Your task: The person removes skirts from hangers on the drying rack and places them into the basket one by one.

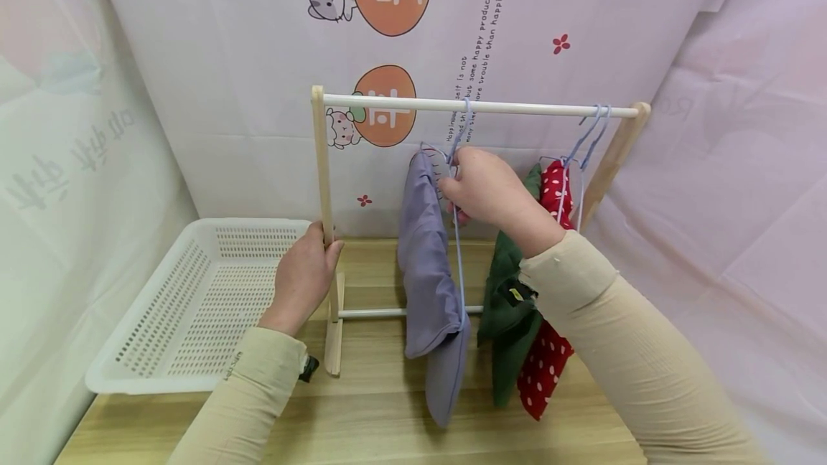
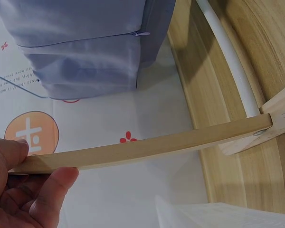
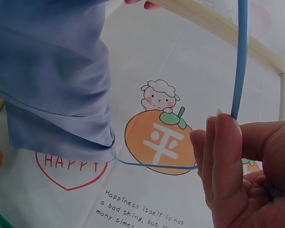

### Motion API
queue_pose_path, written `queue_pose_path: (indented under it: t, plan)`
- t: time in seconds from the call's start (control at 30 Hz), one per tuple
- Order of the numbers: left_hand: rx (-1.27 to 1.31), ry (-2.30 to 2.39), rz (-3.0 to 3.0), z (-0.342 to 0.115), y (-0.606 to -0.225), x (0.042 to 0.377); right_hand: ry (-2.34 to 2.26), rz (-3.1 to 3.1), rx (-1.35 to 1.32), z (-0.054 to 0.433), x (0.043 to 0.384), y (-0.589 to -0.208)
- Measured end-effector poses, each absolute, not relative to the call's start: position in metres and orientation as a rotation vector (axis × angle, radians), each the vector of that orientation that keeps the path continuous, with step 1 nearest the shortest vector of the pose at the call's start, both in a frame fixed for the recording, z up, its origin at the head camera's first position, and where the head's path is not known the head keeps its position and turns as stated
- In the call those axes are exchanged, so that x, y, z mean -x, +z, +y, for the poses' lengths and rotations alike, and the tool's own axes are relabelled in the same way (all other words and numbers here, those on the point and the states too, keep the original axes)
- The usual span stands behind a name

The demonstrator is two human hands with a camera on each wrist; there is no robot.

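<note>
My left hand (image 1: 302, 273) grips the left wooden post (image 1: 323, 163) of a small clothes rack, thumb and fingers around it; the left wrist view shows this post (image 2: 133, 149) close up. With my right hand (image 1: 486, 189) I pinch a thin blue hanger (image 1: 459, 257) just below its hook, which is at the white top rail (image 1: 400, 102). On that hanger hangs a lavender cloth cover (image 1: 429, 257), folded over its lower bar. A small zipper pull (image 2: 142, 33) shows on the cloth. In the right wrist view the hanger's stem (image 3: 241, 57) rises from my fingertips.
Further right on the rail, more blue hangers (image 1: 586, 136) carry a green cloth (image 1: 507, 329) and a red cloth with white dots (image 1: 548, 372). A white perforated basket (image 1: 106, 372) stands left of the rack on the wooden table (image 1: 381, 415). A printed curtain (image 1: 258, 163) hangs behind.
</note>
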State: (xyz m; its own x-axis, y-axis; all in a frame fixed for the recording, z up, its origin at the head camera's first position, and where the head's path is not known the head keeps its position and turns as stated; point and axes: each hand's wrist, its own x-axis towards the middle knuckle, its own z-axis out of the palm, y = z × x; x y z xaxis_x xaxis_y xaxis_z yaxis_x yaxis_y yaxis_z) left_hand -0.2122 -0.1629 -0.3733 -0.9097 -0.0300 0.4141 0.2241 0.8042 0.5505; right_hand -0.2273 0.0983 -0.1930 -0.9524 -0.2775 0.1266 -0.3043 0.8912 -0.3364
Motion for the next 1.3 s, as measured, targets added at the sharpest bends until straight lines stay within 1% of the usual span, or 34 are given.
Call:
queue_pose_path:
  t: [1.3]
  plan:
    - [0.133,-0.859,-2.588,-0.162,-0.375,0.213,0.637,-3.001,-0.472,0.087,0.228,-0.193]
